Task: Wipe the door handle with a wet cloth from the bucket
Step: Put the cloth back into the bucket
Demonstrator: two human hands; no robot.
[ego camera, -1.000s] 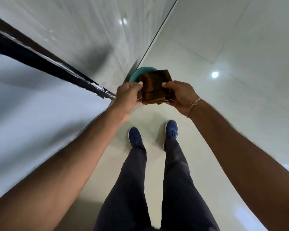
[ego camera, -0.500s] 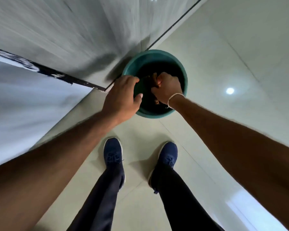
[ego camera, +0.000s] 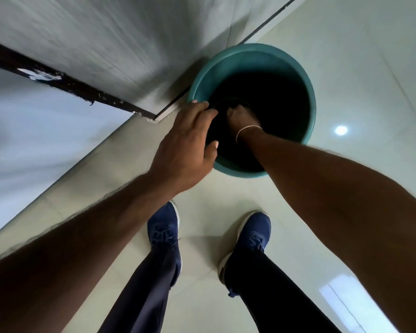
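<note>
A teal bucket (ego camera: 308, 92) stands on the tiled floor against the wall, and its inside is dark. My right hand (ego camera: 244, 116) reaches down into it, fingers curled on the dark cloth (ego camera: 227, 102), which barely shows in the shadow. A thin bracelet sits on that wrist. My left hand (ego camera: 185, 150) hovers over the bucket's near-left rim with fingers spread and nothing in it. No door handle is in view.
A grey wall (ego camera: 106, 39) rises on the left, with a dark chipped strip (ego camera: 65, 84) running down to the floor corner beside the bucket. My two blue shoes (ego camera: 165, 234) stand on pale glossy tiles just in front of the bucket.
The brown cloth, held up in both hands a second ago, has gone down into the bucket with my right hand. My left hand has let go and spread open. The view has moved closer to the bucket.
</note>
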